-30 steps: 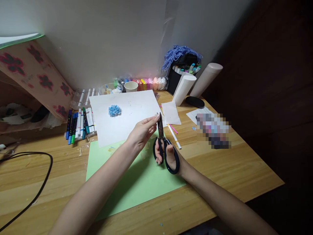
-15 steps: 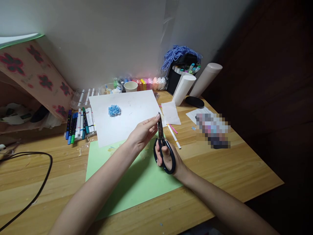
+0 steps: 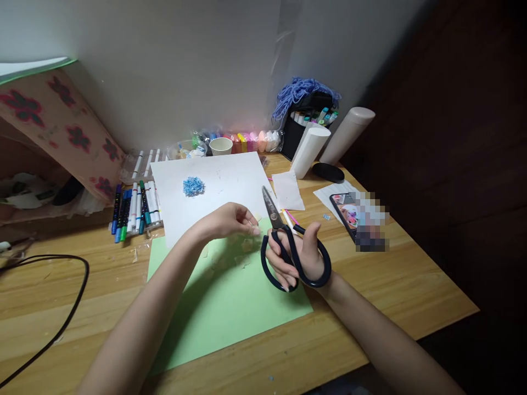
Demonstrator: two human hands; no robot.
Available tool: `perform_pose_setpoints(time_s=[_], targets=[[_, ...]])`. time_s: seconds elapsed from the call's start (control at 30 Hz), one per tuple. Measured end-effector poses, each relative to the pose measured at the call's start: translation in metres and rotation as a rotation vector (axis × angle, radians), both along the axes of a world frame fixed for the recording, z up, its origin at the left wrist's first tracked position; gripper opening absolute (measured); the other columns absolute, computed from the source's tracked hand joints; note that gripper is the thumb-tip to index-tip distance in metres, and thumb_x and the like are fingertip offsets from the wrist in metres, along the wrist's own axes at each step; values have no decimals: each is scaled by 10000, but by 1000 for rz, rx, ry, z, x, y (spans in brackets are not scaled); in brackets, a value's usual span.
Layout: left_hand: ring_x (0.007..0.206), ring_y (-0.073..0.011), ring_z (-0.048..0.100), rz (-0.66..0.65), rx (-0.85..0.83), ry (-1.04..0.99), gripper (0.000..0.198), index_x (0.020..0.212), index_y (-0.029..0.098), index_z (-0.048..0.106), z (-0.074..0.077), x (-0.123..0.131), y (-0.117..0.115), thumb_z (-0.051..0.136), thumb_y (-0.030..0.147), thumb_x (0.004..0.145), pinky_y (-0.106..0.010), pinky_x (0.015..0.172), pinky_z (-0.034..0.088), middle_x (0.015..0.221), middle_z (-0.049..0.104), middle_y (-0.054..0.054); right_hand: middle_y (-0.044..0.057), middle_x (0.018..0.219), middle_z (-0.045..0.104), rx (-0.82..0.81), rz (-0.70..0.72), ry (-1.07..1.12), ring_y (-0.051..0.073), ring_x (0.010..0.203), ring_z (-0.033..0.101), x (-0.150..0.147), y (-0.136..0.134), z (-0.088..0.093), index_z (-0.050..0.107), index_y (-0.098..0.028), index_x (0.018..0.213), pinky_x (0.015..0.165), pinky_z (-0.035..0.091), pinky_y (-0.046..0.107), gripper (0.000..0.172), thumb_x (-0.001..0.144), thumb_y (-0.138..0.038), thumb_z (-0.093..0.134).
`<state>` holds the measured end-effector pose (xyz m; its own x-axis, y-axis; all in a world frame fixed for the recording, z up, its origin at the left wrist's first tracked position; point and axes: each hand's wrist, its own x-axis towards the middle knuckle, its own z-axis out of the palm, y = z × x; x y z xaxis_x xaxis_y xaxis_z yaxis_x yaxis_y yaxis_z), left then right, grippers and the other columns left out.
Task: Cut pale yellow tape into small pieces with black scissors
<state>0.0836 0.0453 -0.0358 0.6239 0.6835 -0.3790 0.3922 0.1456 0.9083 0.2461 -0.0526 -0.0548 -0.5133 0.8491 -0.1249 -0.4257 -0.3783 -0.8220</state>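
My right hand (image 3: 298, 255) grips a pair of scissors (image 3: 275, 215) by the large black handles, with the thumb raised inside one loop. The dark blades look closed and point up and to the left, toward the back of the table. Left of the blades, my left hand (image 3: 234, 220) hovers low with its thumb and fingertips close together. Whatever is pinched there is too small to make out. Beneath both hands lies a green sheet (image 3: 230, 318) with pale, see-through scraps (image 3: 247, 245) on it. Behind, a blue shredded clump (image 3: 193, 186) rests on white paper (image 3: 236, 192).
Markers (image 3: 134, 206) are grouped at the left, near a black cable (image 3: 84, 285). A paper cup (image 3: 221, 145) and colourful clay packs (image 3: 251, 142) line the wall. To the right are a white bottle (image 3: 310, 151), a black lid (image 3: 328, 172) and a phone (image 3: 346, 214).
My left hand has come down and away from the blade tips. My right hand has turned the scissors, so the handles now lie farther right and the blades lean left.
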Motion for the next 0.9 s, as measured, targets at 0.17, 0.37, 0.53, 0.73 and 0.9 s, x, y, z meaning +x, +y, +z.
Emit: perform_pose_setpoints(time_s=[0.17,0.37,0.53,0.73,0.9], targets=[[842,-184,621,-8,102,-82,395,931,154,686,6,-5,3,796,231,559,-264,682,459,953,687,-94,-112,308,284,-186,190,196,52,205,205,3,1,3,412,-199,635,230,300,169,786,583,-898,58],[864,-175,636,-39,-112,-369,382,1050,149,661,14,-9,5,720,150,672,-285,784,463,957,694,-114,-111,295,280,-262,263,316,57,197,197,2,0,0,388,-210,634,222,281,167,795,545,-905,10],[728,-154,618,16,0,-248,174,843,145,708,9,-10,5,683,260,714,-256,668,459,807,696,-86,-96,329,317,-208,223,277,69,226,249,7,0,7,401,-209,656,258,323,192,825,529,-906,-21],[679,-165,600,37,184,-22,157,764,168,718,-5,-1,-2,715,271,645,-256,645,430,773,710,-69,-92,354,299,-139,38,180,68,261,248,21,7,17,436,-196,654,304,338,202,840,538,-917,21],[725,-187,578,168,419,-27,115,752,216,712,-20,5,-1,629,289,720,-273,695,409,815,699,-56,-93,353,277,-134,-29,115,67,266,241,24,10,18,427,-199,642,301,327,199,829,534,-925,41]])
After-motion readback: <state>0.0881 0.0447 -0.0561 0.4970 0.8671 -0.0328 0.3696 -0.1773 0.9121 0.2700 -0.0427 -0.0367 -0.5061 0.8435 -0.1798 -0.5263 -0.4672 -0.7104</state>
